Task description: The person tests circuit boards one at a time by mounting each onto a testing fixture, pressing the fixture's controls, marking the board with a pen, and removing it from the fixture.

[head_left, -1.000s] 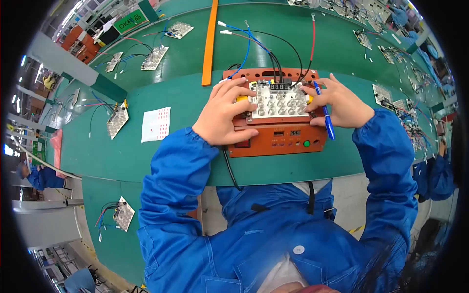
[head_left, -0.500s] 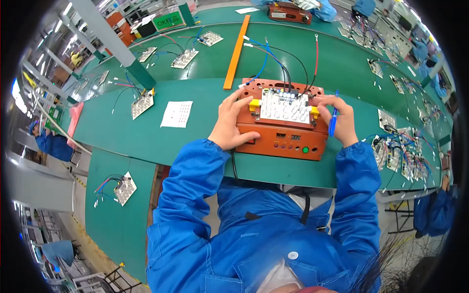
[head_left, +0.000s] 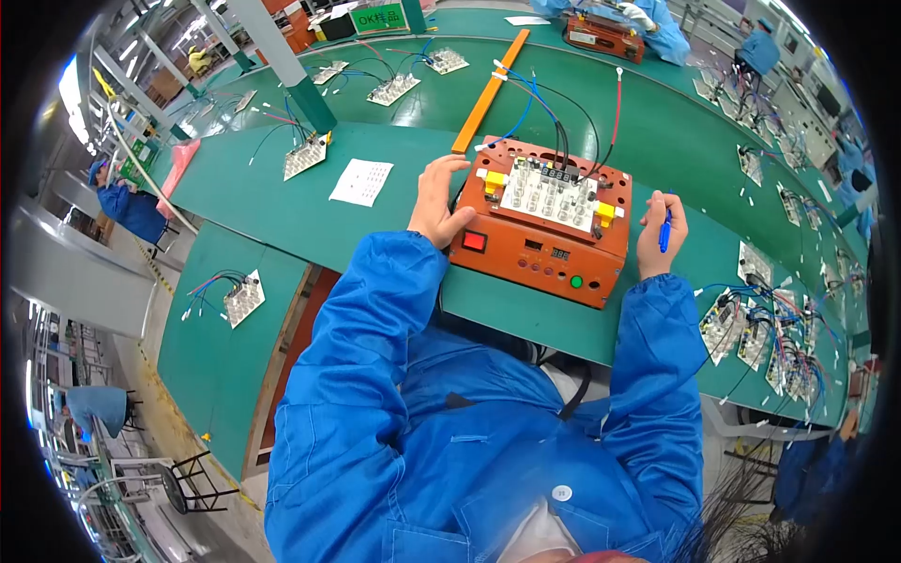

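Observation:
An orange test box [head_left: 535, 258] stands in front of me, with a red rocker switch [head_left: 475, 241] and a green button [head_left: 576, 281] on its front. On its top lies a white circuit board [head_left: 549, 202] between two yellow clamp blocks, a left one [head_left: 493, 181] and a right one [head_left: 606, 214]. Digits show on the board's small display [head_left: 560, 174]. My left hand [head_left: 437, 205] is at the box's left side, thumb spread from the fingers, holding nothing. To the right of the box, my right hand [head_left: 663, 236] is closed around a blue pen [head_left: 665, 231].
Black, blue and red wires [head_left: 615, 122] rise behind the board. An orange strip [head_left: 492, 89] lies on the green table [head_left: 404, 141]. A printed sheet [head_left: 360, 182] is at left. Wired boards [head_left: 755, 333] cluster at right. Another person's gloved hand [head_left: 636, 16] is across the table.
Both hands have moved off the clamp area, outward to the box's sides. The red switch is uncovered, and digits now show on the board's display. The camera view has shifted and turned.

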`<state>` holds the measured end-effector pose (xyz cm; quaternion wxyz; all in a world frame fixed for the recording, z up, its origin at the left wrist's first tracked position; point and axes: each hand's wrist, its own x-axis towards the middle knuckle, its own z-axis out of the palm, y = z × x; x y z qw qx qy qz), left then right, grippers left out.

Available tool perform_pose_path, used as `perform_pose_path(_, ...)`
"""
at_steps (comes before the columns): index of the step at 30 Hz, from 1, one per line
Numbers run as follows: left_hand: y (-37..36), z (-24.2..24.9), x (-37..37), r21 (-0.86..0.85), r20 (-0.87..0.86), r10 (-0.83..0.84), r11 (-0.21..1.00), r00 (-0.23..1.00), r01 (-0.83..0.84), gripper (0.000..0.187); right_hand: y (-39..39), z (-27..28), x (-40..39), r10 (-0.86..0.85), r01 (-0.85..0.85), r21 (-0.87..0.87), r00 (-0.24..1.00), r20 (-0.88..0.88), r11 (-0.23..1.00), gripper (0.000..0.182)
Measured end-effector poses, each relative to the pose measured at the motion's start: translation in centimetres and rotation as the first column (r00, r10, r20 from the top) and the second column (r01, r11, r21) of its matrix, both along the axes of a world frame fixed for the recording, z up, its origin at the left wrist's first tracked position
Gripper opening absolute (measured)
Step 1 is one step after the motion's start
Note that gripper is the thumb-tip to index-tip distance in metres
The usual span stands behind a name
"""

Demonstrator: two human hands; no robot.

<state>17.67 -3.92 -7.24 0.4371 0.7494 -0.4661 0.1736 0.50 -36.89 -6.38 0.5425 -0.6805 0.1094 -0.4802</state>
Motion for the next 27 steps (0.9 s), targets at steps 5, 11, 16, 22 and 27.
perform_pose_path(5, -0.3, -1.1, 1.0, -0.106, 0.002, 0.111, 0.988, 0.994, -0.110, 0.067, 0.4, -0.8, 0.7, 0.045, -0.043, -0.053, 0.998, 0.037, 0.998, 0.031)
perform_pose_path(11, -0.3, -1.2, 0.7, -0.128, -0.066, 0.170, 0.976, 0.983, -0.177, 0.063, 0.9, -0.7, 0.6, 0.077, -0.075, -0.037, 0.996, 0.043, 0.996, 0.036)
perform_pose_path(16, -0.2, -1.1, 1.0, -0.085, -0.049, 0.183, 0.979, 0.982, -0.186, 0.073, 1.1, -0.5, 0.6, 0.104, -0.105, 0.029, 0.994, 0.029, 0.994, 0.040)
perform_pose_path(22, -0.3, -0.6, 0.6, -0.147, -0.118, 0.093, 0.983, 0.989, -0.110, 0.065, 0.8, -0.8, 0.7, 0.183, -0.176, 0.215, 0.983, -0.016, 0.961, 0.038)
perform_pose_path(27, -0.1, 0.0, 0.3, -0.109, -0.188, -0.010, 0.994, 0.982, -0.010, 0.061, 0.2, -0.8, 0.8, 0.207, -0.200, 0.357, 0.978, 0.018, 0.912, 0.039)
